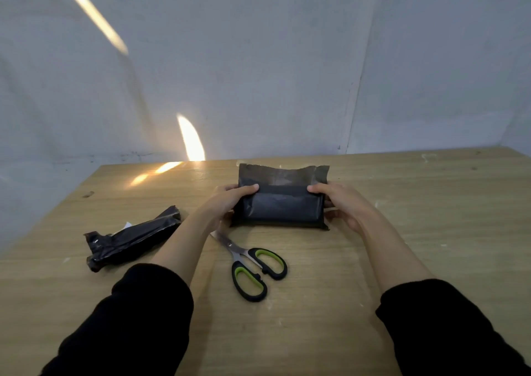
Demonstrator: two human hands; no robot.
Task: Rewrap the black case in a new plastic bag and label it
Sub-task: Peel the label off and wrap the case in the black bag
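A black case wrapped in a dark plastic bag (283,206) lies on the wooden table (416,232), just beyond the middle. The bag's open end stands up ragged along the far edge. My left hand (230,200) grips the package's left end, thumb on top. At the right end, my right hand (342,203) holds it the same way, thumb over the upper edge. A crumpled black plastic wrapper (132,239) with a scrap of white label lies to the left.
Scissors (250,263) with black and green handles lie shut on the table just in front of the package, blades pointing toward my left hand. A grey wall rises behind the table's far edge. Black sleeves cover both forearms.
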